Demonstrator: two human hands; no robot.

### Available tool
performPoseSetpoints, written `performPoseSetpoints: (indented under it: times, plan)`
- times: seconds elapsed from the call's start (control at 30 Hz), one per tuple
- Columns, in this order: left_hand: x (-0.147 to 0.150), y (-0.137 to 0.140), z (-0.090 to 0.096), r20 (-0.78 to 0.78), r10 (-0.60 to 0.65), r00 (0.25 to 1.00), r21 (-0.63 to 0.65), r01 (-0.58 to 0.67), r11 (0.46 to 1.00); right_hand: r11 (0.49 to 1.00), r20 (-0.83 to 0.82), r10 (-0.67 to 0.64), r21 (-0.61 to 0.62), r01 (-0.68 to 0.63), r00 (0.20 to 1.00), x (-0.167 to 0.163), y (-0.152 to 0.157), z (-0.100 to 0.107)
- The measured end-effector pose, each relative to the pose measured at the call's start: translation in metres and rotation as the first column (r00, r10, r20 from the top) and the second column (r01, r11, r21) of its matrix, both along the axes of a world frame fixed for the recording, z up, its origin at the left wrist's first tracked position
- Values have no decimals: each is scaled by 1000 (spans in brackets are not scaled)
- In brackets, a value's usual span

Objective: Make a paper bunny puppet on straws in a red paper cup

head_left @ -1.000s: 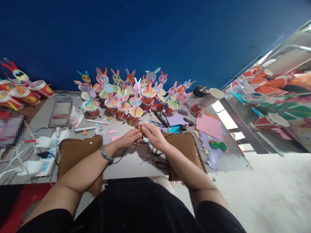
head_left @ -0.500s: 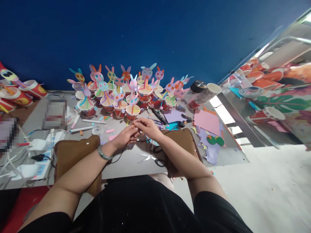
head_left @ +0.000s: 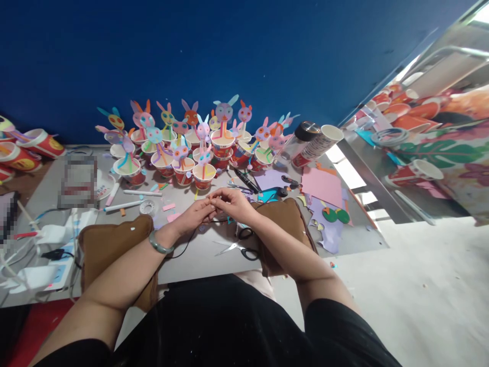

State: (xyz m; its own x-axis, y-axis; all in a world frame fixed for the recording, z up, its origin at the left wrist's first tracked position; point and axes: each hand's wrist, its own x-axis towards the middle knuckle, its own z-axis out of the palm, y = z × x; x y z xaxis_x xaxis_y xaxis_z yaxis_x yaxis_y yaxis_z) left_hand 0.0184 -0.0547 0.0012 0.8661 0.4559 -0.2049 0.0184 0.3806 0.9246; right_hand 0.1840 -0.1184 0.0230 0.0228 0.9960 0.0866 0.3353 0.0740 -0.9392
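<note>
Fingertips meet where my left hand (head_left: pixel 195 214) and my right hand (head_left: pixel 233 205) come together over the table's middle. Both are closed in a pinch around something small that the fingers hide; I cannot make out its kind. Just beyond them stands a paper cup (head_left: pixel 204 176) with a rabbit-faced paper figure (head_left: pixel 205 155) rising from it. A thin black cord (head_left: pixel 185 250) runs below my left hand. Closer to my body lie scissors (head_left: pixel 239 247) with black handles, blades spread. Small pink paper pieces (head_left: pixel 168 207) lie left of my hands.
Several cups with paper figures crowd the blue wall (head_left: pixel 237 46). Brown cushions (head_left: pixel 114 242) lie under my forearms. To the right are a clear bottle (head_left: pixel 300 140), a tall cup (head_left: pixel 317 145) and pink paper (head_left: pixel 322 186). A tape roll (head_left: pixel 146 207) and a power strip (head_left: pixel 64 270) are at left.
My hands stay together in the pinch, with only a slight shift of the fingers. The cups and table items appear a little further left as the view turns slightly.
</note>
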Motion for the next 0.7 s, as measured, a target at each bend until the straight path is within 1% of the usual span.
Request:
performPoseSetpoints:
  times: [0.07, 0.13, 0.17, 0.23, 0.27, 0.3, 0.33, 0.37, 0.4, 0.43, 0.5, 0.53, 0.6, 0.63, 0.67, 0.7]
  plan:
    - [-1, 0, 1, 4, 12, 1000, -8, -12, 1000, 993, 173, -42, 118, 22, 984, 9, -10, 2]
    - [-2, 1, 0, 6, 24, 1000, -18, -24, 1000, 963, 332, -182, 250, 99, 926, 26, -25, 2]
    - [-2, 2, -1, 5, 27, 1000, -20, -27, 999, 934, 393, -287, 316, 165, 874, 40, -34, 1]
    - [-3, 3, -4, 2, 29, 1000, -16, -29, 999, 856, 474, -498, 401, 326, 726, 77, -57, -4]
    - [-3, 3, -5, 3, 26, 1000, -11, -26, 1000, 794, 501, -606, 437, 423, 618, 101, -71, -8]
    - [-3, 4, -6, 6, 23, 1000, -7, -23, 1000, 709, 527, -702, 454, 540, 478, 127, -85, -12]
    - [-3, 4, -6, 10, 21, 1000, -4, -21, 1000, 618, 578, -750, 439, 652, 323, 154, -101, -15]
    - [-3, 4, -6, 15, 20, 1000, -4, -20, 1000, 535, 669, -723, 383, 753, 173, 181, -117, -18]
    - [-3, 4, -6, 18, 19, 1000, -6, -19, 1000, 426, 767, -641, 314, 849, 37, 207, -133, -20]
    - [-2, 4, -5, 20, 19, 1000, -9, -19, 1000, 344, 804, -595, 280, 896, -22, 231, -150, -21]
    - [-2, 3, -3, 19, 19, 1000, -15, -19, 1000, 214, 851, -517, 228, 950, -88, 272, -180, -20]
    - [-2, 2, -2, 16, 19, 1000, -17, -19, 1000, 156, 876, -473, 191, 969, -96, 287, -193, -19]
    - [-1, 2, 0, 12, 19, 1000, -21, -19, 1000, 64, 919, -386, 114, 991, -80, 312, -213, -18]
    - [-1, 2, 0, 11, 20, 1000, -22, -20, 1000, 41, 934, -351, 86, 995, -66, 322, -220, -18]
    - [-1, 1, -1, 11, 22, 1000, -22, -22, 1000, 37, 943, -327, 74, 997, -58, 331, -225, -19]
    - [-1, 2, -1, 10, 22, 1000, -22, -22, 1000, 49, 949, -310, 72, 996, -54, 339, -229, -20]
